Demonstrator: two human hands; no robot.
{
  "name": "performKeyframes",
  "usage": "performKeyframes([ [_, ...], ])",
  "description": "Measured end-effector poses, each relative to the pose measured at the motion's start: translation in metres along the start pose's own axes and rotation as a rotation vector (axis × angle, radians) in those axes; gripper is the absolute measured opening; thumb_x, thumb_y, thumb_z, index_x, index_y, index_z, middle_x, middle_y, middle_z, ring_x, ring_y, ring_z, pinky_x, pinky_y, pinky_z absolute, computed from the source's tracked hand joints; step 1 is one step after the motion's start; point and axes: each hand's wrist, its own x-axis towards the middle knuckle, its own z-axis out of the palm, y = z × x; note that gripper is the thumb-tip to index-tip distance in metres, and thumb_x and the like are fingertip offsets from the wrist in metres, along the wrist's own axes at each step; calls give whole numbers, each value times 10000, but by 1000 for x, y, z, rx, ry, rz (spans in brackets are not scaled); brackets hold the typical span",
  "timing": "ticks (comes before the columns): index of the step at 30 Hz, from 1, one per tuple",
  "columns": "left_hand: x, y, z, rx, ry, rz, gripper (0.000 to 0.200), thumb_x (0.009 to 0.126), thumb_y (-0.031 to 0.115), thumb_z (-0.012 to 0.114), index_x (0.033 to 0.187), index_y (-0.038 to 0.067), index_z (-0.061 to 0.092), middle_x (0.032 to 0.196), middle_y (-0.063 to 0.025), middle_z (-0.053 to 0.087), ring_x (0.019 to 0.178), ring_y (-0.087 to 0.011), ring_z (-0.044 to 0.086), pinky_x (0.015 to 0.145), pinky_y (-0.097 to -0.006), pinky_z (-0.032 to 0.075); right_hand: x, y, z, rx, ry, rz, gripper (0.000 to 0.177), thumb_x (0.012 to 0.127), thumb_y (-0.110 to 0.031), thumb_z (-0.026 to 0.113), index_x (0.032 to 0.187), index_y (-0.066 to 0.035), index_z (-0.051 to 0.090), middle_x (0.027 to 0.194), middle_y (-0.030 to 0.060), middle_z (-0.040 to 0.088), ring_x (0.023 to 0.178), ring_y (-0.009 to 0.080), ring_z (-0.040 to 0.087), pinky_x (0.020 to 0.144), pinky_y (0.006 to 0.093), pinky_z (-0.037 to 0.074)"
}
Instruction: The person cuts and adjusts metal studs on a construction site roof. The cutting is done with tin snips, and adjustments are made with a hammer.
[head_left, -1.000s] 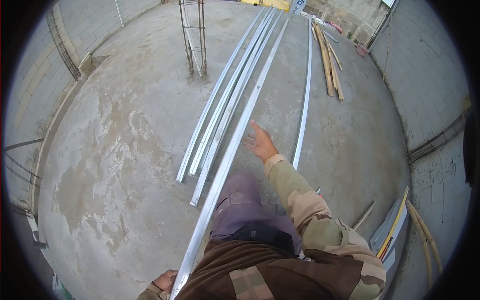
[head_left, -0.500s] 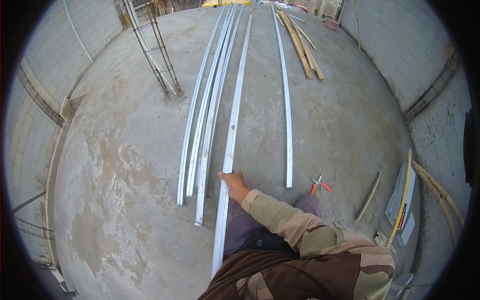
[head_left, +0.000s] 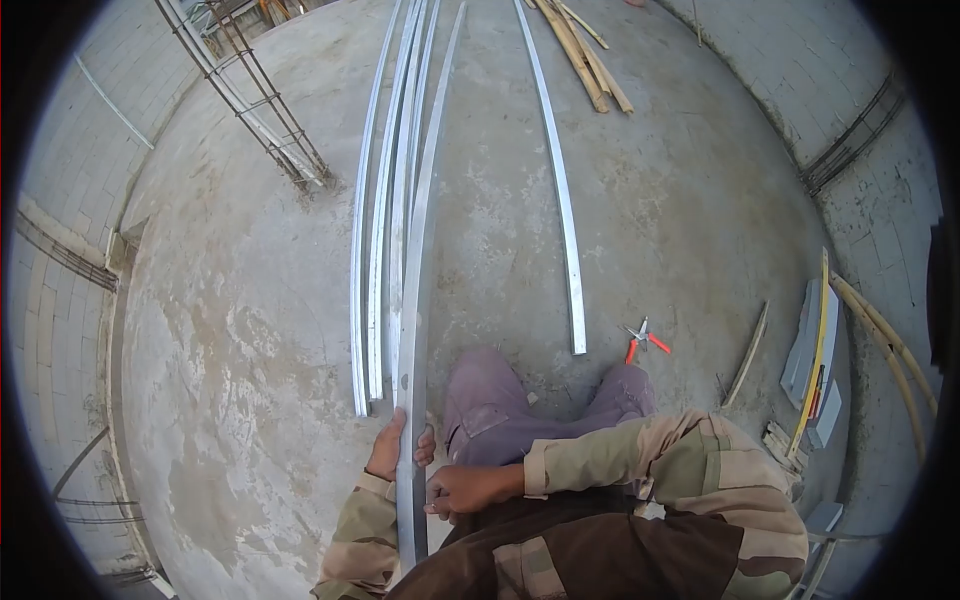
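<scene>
A long metal channel [head_left: 414,350] is raised near its close end, running forward from my body. My left hand [head_left: 398,446] wraps around it, thumb on the left side and fingertips on the right. My right hand [head_left: 465,492] is beside the channel's right side, below my left hand; its fingers are curled, and what they hold, if anything, is hidden. Several similar channels [head_left: 360,300] lie on the floor to the left. Another single channel [head_left: 562,220] lies farther right. Red-handled snips [head_left: 645,340] rest open on the floor beyond my right knee.
Wooden pieces [head_left: 585,55] lie at the far right. A yellow level [head_left: 812,350] leans over grey panels by the right wall, near bamboo poles [head_left: 885,345]. A rebar column [head_left: 262,105] stands at the upper left. A wood strip [head_left: 748,352] lies right of the snips.
My left hand has appeared, wrapped around the channel. The channel has shifted left and its near part is raised. My right hand has moved back toward my body. The view has tilted down.
</scene>
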Motion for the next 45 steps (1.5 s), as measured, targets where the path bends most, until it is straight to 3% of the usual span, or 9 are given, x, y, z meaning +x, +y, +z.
performKeyframes([
  [2, -28, -31, 8, -289, -79, -82, 646, 990, 684, 437, 1193, 78, 528, 708, -43, 444, 517, -151, 415, 486, -295, 393, -28, -13, -60, -259, -34, -329, 295, 1020, -203, 620, 846, 33, 644, 766, 74, 666, 738, 142, 655, 674, 292, 513],
  [6, -88, -112, 13, -574, -81, -179, 656, 988, 673, 456, 1180, 56, 568, 741, -56, 507, 550, -151, 460, 514, -284, 399, -58, -80, -190, 67, 488, -404, 359, 1038, -228, 610, 737, -33, 596, 715, 47, 606, 703, 131, 584, 699, 313, 490],
  [9, -103, -122, 38, -107, 237, -109, 688, 1005, 635, 462, 1191, -10, 612, 918, -88, 641, 729, -154, 585, 671, -283, 468, -33, -138, -266, 236, 619, -570, 374, 1023, -214, 620, 672, -111, 542, 602, 10, 496, 549, 126, 473, 606, 331, 443],
  [18, -92, -84, 59, 130, 242, -80, 602, 1029, 562, 468, 1225, 6, 590, 1061, -67, 628, 953, -148, 573, 862, -322, 462, -29, -308, -218, 124, 86, -1311, 451, 975, -200, 652, 565, -88, 498, 499, -29, 363, 434, 88, 334, 430, 289, 292],
  [22, -92, -70, 65, 192, 218, -64, 598, 1032, 564, 449, 1209, 9, 588, 1046, -58, 608, 953, -149, 549, 869, -328, 445, 78, -142, -289, -655, 636, -663, 515, 989, -166, 629, 519, -109, 426, 498, -37, 374, 456, 71, 300, 434, 299, 258],
  [32, -90, -86, 59, 206, 230, -27, 590, 1052, 545, 424, 1224, 2, 579, 1109, -68, 608, 1024, -159, 540, 924, -332, 436, 1, -265, -200, -28, 152, -1124, 423, 996, -122, 596, 582, -56, 540, 497, -44, 354, 420, 79, 277, 403, 304, 220],
  [35, -91, -83, 59, 226, 198, -39, 592, 1056, 537, 421, 1251, -2, 569, 1134, -72, 605, 1047, -160, 536, 940, -333, 432, 76, -122, -258, -621, 485, -574, 468, 989, -128, 606, 539, -63, 495, 506, -40, 340, 454, 79, 289, 439, 326, 262],
  [37, -86, -72, 66, 190, 231, -10, 588, 1056, 536, 424, 1260, 3, 566, 1118, -70, 607, 1033, -155, 538, 926, -328, 436, 80, -122, -260, -551, 429, -547, 491, 981, -136, 618, 520, -83, 458, 505, -36, 348, 468, 71, 315, 451, 310, 291],
  [45, -88, -103, 49, 183, 174, -50, 650, 1049, 542, 441, 1374, -17, 504, 1148, -73, 616, 1023, -165, 541, 914, -331, 443, -20, -283, -182, 2, 168, -1116, 476, 994, -94, 556, 536, -117, 430, 485, -36, 324, 409, 80, 270, 395, 300, 219],
])
